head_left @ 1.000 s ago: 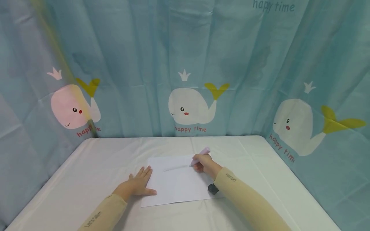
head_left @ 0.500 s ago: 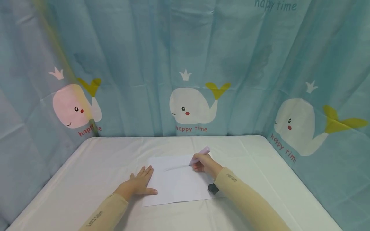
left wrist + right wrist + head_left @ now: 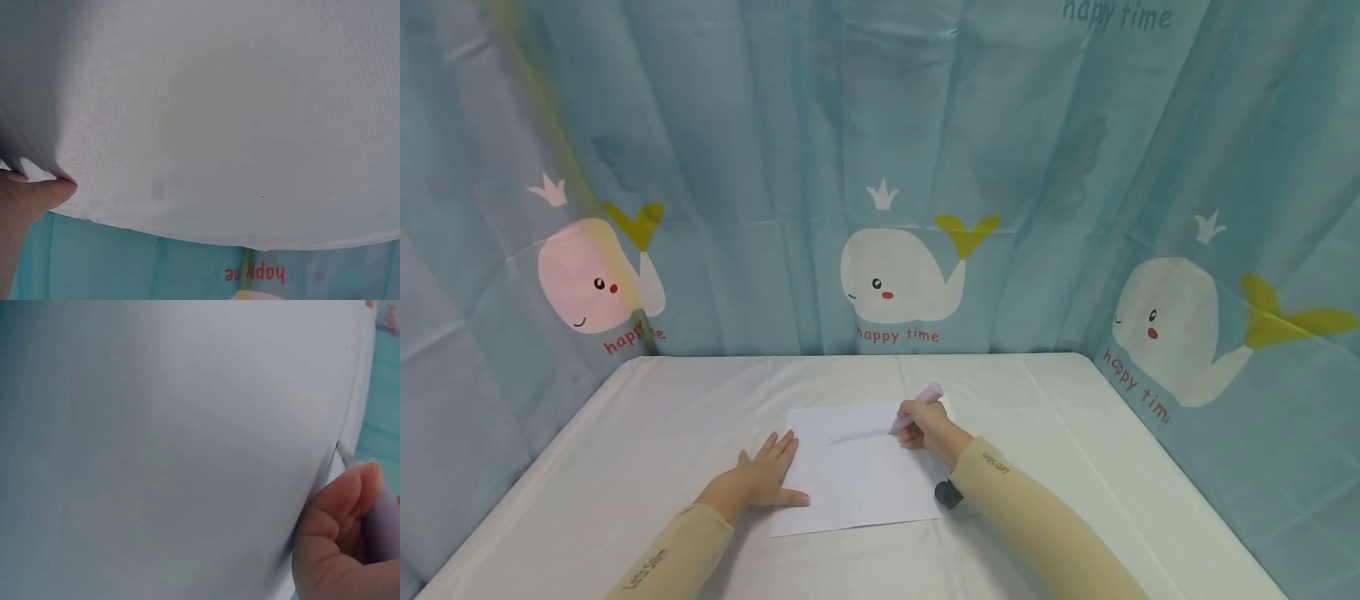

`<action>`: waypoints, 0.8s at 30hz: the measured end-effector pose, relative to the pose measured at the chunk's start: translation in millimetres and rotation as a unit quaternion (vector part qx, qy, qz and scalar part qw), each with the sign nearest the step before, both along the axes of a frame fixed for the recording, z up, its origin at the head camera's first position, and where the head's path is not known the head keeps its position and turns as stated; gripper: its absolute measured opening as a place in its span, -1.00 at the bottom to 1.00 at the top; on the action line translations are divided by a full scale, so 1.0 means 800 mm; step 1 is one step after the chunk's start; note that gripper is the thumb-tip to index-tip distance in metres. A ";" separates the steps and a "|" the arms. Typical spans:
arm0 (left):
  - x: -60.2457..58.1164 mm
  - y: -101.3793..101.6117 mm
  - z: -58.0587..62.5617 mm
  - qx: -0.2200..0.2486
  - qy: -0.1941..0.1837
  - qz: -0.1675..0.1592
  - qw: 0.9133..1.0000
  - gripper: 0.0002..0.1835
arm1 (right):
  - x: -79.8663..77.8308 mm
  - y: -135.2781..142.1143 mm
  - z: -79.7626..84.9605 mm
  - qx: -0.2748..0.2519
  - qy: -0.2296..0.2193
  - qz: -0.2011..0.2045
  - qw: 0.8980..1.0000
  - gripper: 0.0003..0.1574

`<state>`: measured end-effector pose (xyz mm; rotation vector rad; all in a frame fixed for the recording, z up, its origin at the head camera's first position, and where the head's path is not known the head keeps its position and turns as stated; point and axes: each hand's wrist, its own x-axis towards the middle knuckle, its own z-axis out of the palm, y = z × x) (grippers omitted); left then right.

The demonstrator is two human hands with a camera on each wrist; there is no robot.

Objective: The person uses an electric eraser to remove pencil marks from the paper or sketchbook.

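Right hand (image 3: 928,425): thumb and fingers pinching lilac barrel-shaped marker pen (image 3: 929,394), tilted, tip down at upper right of white rectangular paper sheet (image 3: 853,487); contact not certain. Left hand (image 3: 763,476): fingers straight, spread at sheet's left edge, gripping nothing. Faint grey streak (image 3: 853,437) left of tip, ink or crease unclear. Sheet flat on white cloth-covered table (image 3: 700,404). Step, likely: marking sheet. Next move probably calls for steady tip, braced sheet.

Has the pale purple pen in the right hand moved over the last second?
Yes: in the head view, the pale purple pen has shifted slightly left, judged against the middle white whale printed on the blue curtain.
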<state>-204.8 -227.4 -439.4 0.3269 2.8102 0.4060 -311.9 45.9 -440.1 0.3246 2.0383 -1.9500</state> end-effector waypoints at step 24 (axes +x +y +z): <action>0.001 0.000 0.002 0.005 -0.004 0.006 1.000 0.15 | -0.003 0.002 -0.002 0.014 -0.007 0.022 1.000 -0.76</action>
